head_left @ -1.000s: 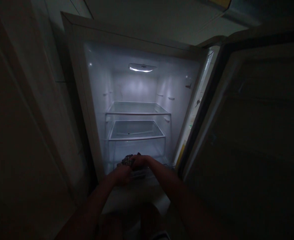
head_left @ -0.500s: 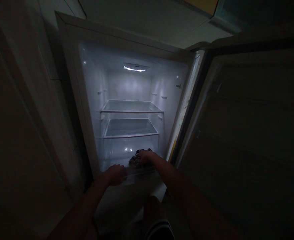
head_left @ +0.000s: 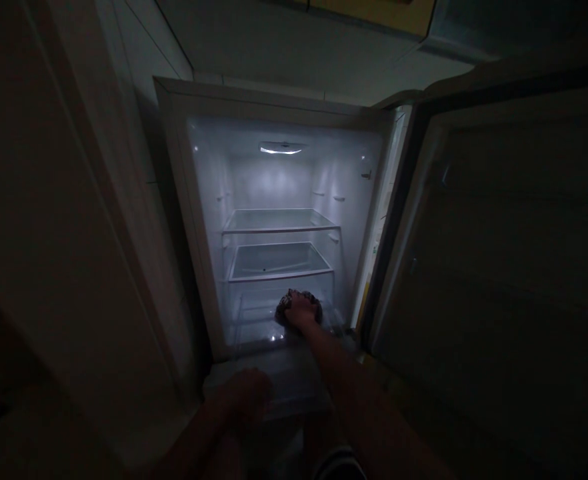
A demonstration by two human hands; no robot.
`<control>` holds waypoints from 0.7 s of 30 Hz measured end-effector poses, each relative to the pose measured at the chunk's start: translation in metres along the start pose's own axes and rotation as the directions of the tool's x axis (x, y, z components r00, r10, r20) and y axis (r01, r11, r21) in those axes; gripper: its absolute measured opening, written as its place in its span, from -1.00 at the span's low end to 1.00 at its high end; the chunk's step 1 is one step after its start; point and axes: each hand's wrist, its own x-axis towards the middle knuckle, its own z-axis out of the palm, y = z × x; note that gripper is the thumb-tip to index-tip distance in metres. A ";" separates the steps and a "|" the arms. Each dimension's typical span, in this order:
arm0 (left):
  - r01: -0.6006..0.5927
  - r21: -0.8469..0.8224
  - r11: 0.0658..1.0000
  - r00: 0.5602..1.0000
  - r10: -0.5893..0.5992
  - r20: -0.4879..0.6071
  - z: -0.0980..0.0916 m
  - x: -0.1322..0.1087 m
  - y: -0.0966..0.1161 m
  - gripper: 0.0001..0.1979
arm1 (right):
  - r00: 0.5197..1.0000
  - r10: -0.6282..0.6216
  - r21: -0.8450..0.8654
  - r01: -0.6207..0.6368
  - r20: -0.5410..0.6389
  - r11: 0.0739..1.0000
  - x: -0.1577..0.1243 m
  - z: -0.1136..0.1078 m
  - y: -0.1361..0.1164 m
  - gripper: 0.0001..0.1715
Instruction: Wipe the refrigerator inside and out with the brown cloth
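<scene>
An open fridge [head_left: 199,220] glows in a dark room. My right hand [head_left: 301,312] reaches into its lowest compartment and presses down on a dark patterned cloth [head_left: 287,303], fingers curled over it. My left hand [head_left: 244,397] hangs low in the dark in front of the fridge's base, apart from the shelves; its fingers are too dim to make out. Two glass shelves [head_left: 279,223] above the hand are bare.
The fridge door [head_left: 499,267] stands open on the right, close to my right arm. A dark wall or cabinet side [head_left: 64,233] closes off the left. A lamp [head_left: 280,149] lights the fridge ceiling.
My right hand has pushed the cloth deeper into the bottom compartment. My left hand has left the compartment's front edge and dropped back toward me.
</scene>
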 end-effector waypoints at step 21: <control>0.100 -0.059 0.993 0.994 -0.102 -0.032 -0.011 0.001 -0.005 -0.76 | 0.797 -0.393 0.131 0.376 0.460 0.917 -0.016 -0.032 0.073 0.01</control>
